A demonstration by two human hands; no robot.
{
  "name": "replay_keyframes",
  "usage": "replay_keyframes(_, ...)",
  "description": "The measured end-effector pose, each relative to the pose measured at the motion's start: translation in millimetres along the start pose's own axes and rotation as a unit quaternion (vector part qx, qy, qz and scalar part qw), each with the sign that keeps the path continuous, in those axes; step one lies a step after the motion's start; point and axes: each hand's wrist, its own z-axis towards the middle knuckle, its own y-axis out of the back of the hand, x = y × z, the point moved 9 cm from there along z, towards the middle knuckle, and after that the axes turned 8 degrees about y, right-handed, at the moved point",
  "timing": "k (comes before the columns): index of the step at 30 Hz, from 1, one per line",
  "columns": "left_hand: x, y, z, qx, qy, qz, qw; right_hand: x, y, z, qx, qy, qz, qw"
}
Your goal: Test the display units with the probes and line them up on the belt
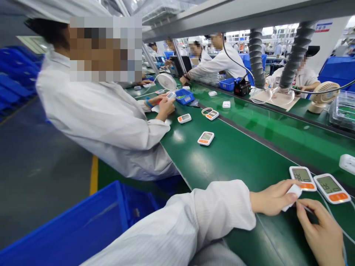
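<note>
My left hand is closed on a small white plastic piece, partly covered by the fingers. Close against it, my right hand pinches a thin pale cord, whose end is hidden at the fingertips. Just beyond my hands lie two white digital display units with orange buttons: one display unit touches or nearly touches my left fingers, and another display unit is to its right. Both screens show dark digits. A thin light cable runs past the right unit and down beside my right hand.
More display units, such as one, lie along the green bench. At left a co-worker in white handles a similar unit near a small blue bin. A large blue crate stands lower left. Ducts hang over the far side.
</note>
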Motion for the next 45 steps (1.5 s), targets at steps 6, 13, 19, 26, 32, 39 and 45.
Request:
replay_keyframes(6, -2.8, 1.9, -2.5, -0.023, -0.050, -0.018, 0.998, 10.5, 1.5, 6.7, -0.008, 0.017, 0.032, 0.999)
replay_keyframes(13, -2.7, 1.5, -4.6, -0.026, -0.048, -0.035, 0.998, 21.9, 2.2, 13.9, -0.005, 0.033, 0.033, 0.999)
replay_keyframes(19, -0.2, 0.5, -0.4, -0.012, -0.011, -0.137, 0.990, 20.0, 8.2, 14.1, -0.032, 0.003, 0.038, 0.999)
replay_keyframes(26, 6.1, -0.7, -1.0, -0.011, 0.014, -0.116, 0.993, 17.0, 7.1, 13.2, -0.027, -0.011, 0.034, 0.999)
replay_keyframes(32, 1.7, -1.8, -2.3, -0.010, -0.017, -0.097, 0.995, 17.2, 3.6, 13.9, 0.007, -0.011, 0.051, 0.999)
replay_keyframes(39, 3.9, -3.6, -2.6, -0.002, -0.004, -0.100, 0.995, 26.9, 7.5, 15.4, 0.009, 0.057, 0.022, 0.998)
replay_keyframes(45, 2.8, -2.8, -3.4, -0.013, -0.010, -0.101, 0.995, 24.0, 5.4, 12.7, 0.020, 0.067, 0.006, 0.998)
